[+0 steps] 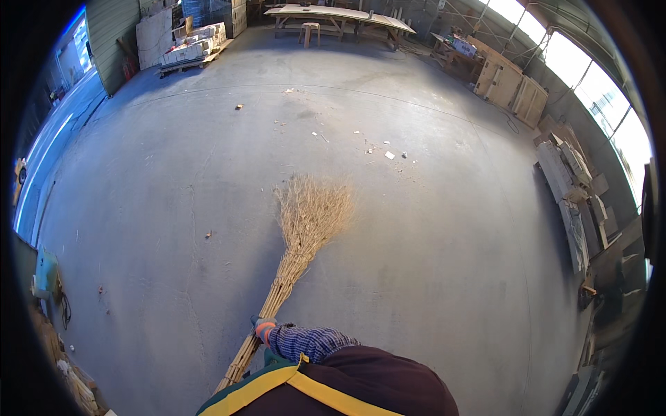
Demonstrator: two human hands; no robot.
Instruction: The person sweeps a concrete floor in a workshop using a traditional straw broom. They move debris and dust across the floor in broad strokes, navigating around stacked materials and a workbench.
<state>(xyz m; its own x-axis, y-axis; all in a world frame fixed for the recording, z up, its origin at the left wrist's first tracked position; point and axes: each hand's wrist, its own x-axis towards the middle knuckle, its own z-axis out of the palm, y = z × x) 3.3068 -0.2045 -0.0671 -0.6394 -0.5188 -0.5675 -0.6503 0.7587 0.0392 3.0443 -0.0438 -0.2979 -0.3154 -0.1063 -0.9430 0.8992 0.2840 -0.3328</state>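
Note:
A long broom [305, 229] of dry straw-coloured twigs lies with its bushy head on the grey concrete floor ahead of me. Its bundled cane handle [267, 305] runs down to the lower left. My right hand [263, 329], in an orange glove with a blue checked sleeve, reaches across my body and is closed around the handle. My left hand is hidden; the handle's lower end passes behind my dark vest with a yellow strap [312, 388]. Small scraps of debris [388, 154] lie scattered on the floor beyond the broom head.
Stacked boards and wooden panels [576, 201] line the right wall. Wooden crates [513, 90] stand at the back right, a long table [340, 15] with a stool at the far end, and a loaded pallet [194, 48] at the back left. Clutter [52, 277] sits at the left edge.

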